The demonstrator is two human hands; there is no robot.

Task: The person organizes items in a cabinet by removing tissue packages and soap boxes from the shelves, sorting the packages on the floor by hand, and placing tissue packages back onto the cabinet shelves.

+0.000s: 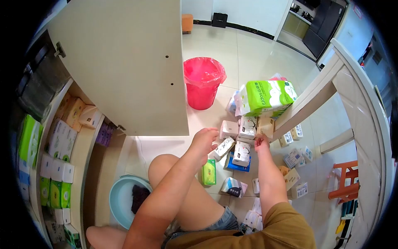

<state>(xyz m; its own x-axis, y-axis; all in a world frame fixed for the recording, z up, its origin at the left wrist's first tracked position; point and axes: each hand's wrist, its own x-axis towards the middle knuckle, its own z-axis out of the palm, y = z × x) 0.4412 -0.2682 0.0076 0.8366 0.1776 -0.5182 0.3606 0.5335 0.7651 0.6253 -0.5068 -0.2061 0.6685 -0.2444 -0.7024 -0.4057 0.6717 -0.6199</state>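
My left hand (pixel 204 142) is in the air above my knee, fingers apart and slightly curled, holding nothing. It is nearest a pale pink tissue pack (pixel 229 129). My right hand (pixel 261 143) has its fingers closed at the lower edge of a beige tissue pack (pixel 265 127); part of the grip is hidden. Between the hands lie white tissue packs with a branch print (pixel 248 126), one of them (pixel 241 153) on a blue pack (pixel 238 162). A green pack (pixel 209 172) and a white-and-blue pack (pixel 234 187) lie closer to me. Behind them stands a large green-wrapped bundle (pixel 269 97).
A cabinet (pixel 89 153) with tissue packs on its shelves is at left, its door (pixel 124 70) swung open. A blue basin (pixel 120 199) holds a dark cloth (pixel 139 197). Beyond are a pink bin (pixel 202 93), a white table leg (pixel 304 103) and a red-brown stool (pixel 345 182).
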